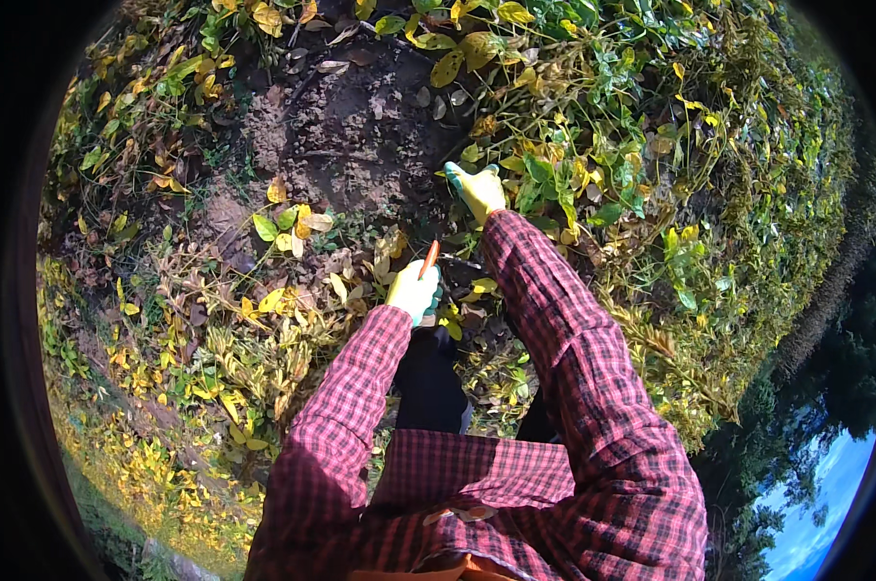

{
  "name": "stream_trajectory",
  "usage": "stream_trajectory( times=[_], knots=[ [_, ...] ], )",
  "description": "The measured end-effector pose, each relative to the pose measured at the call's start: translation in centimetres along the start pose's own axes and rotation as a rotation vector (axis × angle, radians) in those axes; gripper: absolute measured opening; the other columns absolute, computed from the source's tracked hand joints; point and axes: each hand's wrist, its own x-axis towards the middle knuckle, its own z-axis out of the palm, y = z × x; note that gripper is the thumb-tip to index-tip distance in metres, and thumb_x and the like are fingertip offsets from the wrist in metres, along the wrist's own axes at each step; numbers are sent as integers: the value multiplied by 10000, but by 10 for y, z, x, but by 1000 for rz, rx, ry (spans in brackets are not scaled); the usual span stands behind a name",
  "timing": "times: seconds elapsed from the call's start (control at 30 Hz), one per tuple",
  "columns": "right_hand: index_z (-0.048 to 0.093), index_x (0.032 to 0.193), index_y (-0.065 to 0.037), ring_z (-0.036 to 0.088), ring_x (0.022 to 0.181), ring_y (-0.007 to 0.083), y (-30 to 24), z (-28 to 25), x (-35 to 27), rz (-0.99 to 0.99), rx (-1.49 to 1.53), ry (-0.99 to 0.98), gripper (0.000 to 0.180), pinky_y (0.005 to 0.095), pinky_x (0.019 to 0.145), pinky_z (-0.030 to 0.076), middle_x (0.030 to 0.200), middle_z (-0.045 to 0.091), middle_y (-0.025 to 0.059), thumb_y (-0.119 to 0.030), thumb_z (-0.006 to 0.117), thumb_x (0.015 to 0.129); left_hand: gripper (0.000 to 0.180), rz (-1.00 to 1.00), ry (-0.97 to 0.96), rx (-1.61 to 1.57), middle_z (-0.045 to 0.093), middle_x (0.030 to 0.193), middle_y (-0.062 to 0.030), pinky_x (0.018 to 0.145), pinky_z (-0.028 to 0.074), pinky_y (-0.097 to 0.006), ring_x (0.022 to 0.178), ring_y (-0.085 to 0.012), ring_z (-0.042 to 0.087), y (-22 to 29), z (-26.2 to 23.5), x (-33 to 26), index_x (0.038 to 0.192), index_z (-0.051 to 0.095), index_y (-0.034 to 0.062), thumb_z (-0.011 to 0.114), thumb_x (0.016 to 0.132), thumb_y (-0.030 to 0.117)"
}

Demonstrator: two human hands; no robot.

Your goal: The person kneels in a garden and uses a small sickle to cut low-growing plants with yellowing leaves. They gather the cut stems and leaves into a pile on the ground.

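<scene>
My left hand (414,290), in a pale yellow and green glove, is closed round an orange-handled tool (431,258). The handle points up and away from me; a thin dark piece beside it reaches toward the right sleeve, and whether it belongs to the tool I cannot tell. Farther forward and to the right, my right hand (478,192) wears a matching glove. Its fingers are curled in at the edge of the leafy plants (544,184), and what they hold is hidden. Both forearms are in red and black checked sleeves.
Bare brown soil (346,145) lies ahead, between rows of green and yellowing plants. Dry stalks with pods (254,358) lie at the left, near my legs (431,378). Dense plants (748,194) fill the right side, with dark trees (786,436) beyond.
</scene>
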Motion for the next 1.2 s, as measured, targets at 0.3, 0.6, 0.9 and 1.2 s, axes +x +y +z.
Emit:
stream_trajectory(
  times=[0.3, 0.6, 0.9, 1.2],
  knots=[
    [631, 940, 15, 636, 818, 306, 60, 28, 36, -172, -18, -489, 390, 397, 720, 488, 902, 648, 167, -354, 513, 891, 123, 442, -16, 173, 478, 711, 49, 468, 339, -201, 559, -53, 446, -9, -37, 18, 1015, 575, 42, 523, 934, 119],
    [632, 862, -33, 576, 769, 198, 83, 1, 55, -565, -156, -727, 450, 363, 710, 437, 778, 616, 96, -419, 414, 937, 256, 66, -98, 559, 522, 676, -4, 498, 402, -245, 517, -101, 485, -5, -72, 112, 955, 575, 54, 583, 884, 300],
    [546, 1163, -64, 622, 922, 319, 109, -21, 29, -935, -577, -469, 353, 393, 814, 501, 943, 643, 171, -293, 525, 896, 173, 109, 210, 202, 523, 639, 5, 386, 354, -213, 460, -69, 482, -51, -118, 51, 919, 574, 54, 576, 908, 227],
    [405, 1364, -96, 445, 1222, 330, 60, -71, 45, -1315, -520, 674, 538, 493, 1080, 268, 1318, 470, 158, -155, 527, 843, 230, 487, -51, 92, 515, 608, 10, 397, 348, -192, 433, -47, 426, 68, -32, 124, 1001, 591, 58, 497, 956, 263]
  ],
)
